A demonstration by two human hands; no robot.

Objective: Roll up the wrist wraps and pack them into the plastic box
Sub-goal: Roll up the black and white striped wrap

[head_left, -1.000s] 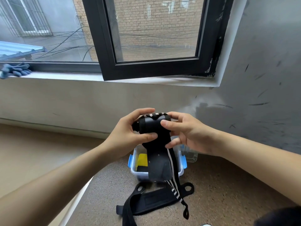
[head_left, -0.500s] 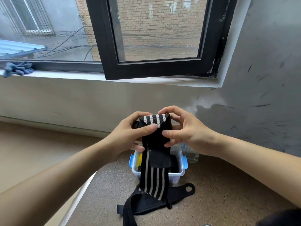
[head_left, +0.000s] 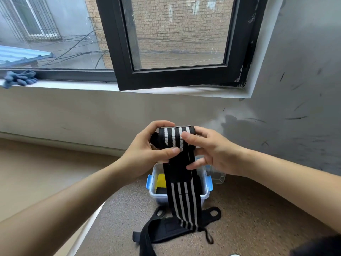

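A black wrist wrap with white stripes [head_left: 177, 139] is held up in the air, partly rolled at its top. My left hand [head_left: 147, 148] grips the roll from the left, thumb across its front. My right hand [head_left: 210, 150] holds it from the right, fingers on the roll and on the strip below. The loose tail [head_left: 184, 202] hangs down in front of the clear plastic box [head_left: 206, 196] with blue clips, which stands open on the counter. A yellow and black item [head_left: 160, 180] lies inside the box. A second black wrap [head_left: 171, 228] lies flat before the box.
The box's clear lid [head_left: 217, 178] lies behind it to the right. The speckled brown counter [head_left: 258, 218] ends at a left edge with floor below. A grey wall rises at the right. Blue gloves [head_left: 20, 78] lie on the windowsill under an open black window.
The roll has turned further, so more striped fabric shows on top and the hanging tail shows its stripes. Both hands have shifted their fingers around the roll.
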